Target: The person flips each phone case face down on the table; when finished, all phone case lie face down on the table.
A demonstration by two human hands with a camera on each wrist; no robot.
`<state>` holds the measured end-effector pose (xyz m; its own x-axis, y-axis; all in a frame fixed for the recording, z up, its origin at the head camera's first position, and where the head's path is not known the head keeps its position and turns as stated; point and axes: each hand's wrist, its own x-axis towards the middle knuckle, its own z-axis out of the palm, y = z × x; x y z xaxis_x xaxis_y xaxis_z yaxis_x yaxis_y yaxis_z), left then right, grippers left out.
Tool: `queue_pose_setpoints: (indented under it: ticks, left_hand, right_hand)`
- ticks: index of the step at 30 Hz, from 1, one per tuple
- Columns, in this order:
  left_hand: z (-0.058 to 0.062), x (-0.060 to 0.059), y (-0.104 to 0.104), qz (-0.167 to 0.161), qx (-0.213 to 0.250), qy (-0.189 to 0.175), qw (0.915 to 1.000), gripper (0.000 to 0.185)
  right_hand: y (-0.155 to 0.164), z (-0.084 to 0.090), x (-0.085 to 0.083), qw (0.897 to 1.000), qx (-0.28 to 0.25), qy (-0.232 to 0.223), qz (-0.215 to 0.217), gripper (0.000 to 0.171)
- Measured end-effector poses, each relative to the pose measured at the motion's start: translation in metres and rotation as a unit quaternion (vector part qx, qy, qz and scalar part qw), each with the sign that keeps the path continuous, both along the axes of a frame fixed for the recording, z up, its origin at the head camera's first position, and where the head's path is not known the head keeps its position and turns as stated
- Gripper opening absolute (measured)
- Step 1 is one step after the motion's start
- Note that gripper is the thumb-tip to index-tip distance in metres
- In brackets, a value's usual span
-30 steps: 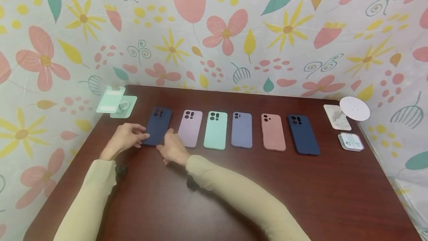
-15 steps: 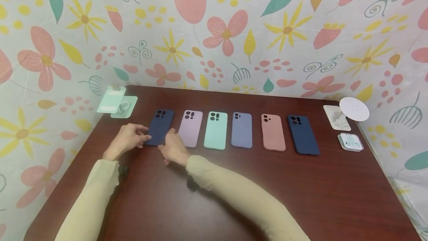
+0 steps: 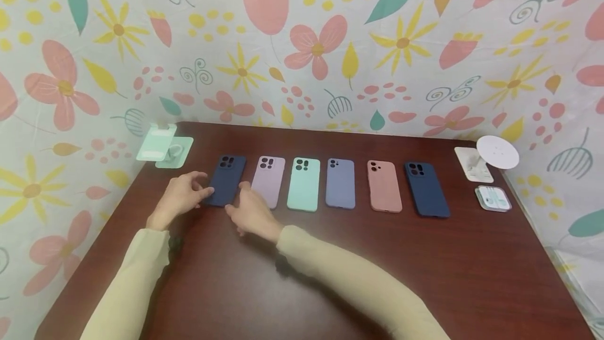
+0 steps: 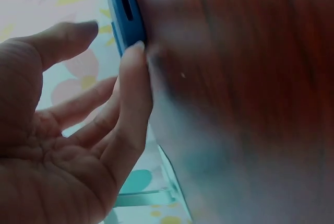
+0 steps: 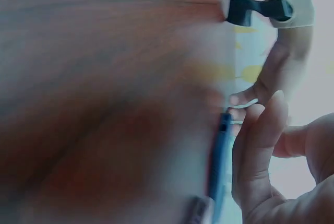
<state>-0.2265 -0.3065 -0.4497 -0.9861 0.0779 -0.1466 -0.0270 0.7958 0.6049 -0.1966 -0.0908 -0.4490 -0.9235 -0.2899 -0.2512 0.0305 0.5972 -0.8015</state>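
A dark blue phone case (image 3: 227,178) lies camera-side up at the left end of a row, slightly slanted. My left hand (image 3: 181,195) is at its left edge, fingers loosely bent. In the left wrist view one fingertip touches the case's edge (image 4: 131,23) near the port opening, while the thumb stands apart from it. My right hand (image 3: 255,213) hovers by the lower right corner, fingers relaxed with nothing between them. The right wrist view shows a gap between the right fingers (image 5: 255,151) and the case's thin side (image 5: 219,156).
Rightward in the row lie lilac (image 3: 269,182), mint (image 3: 304,185), grey-blue (image 3: 341,183), pink (image 3: 384,186) and another dark blue phone case (image 3: 427,189). A mint stand (image 3: 176,153) is at back left. A white stand (image 3: 497,152) and boxed earphones (image 3: 493,198) sit at right.
The leftmost dark blue phone case shifted slightly right, and my left hand moved along with it. My right hand then drew back a little, down and to the right, away from the case.
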Motion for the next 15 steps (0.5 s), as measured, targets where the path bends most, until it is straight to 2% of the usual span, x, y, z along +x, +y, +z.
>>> queue_pose_setpoints:
  ticks: [5, 10, 15]
  left_hand:
    - [0.005, 0.005, 0.011, 0.016, -0.018, 0.079, 0.9966, 0.057]
    - [0.008, 0.016, 0.024, 0.017, 0.005, 0.143, 0.9896, 0.063]
    - [0.003, 0.026, 0.039, 0.006, 0.015, 0.200, 0.9796, 0.065]
  right_hand:
    - [0.031, 0.011, 0.009, 0.999, -0.014, 0.050, 0.013, 0.063]
    - [0.074, 0.021, 0.018, 0.988, 0.007, 0.148, 0.028, 0.051]
    - [0.122, 0.025, 0.029, 0.976, 0.035, 0.215, -0.010, 0.048]
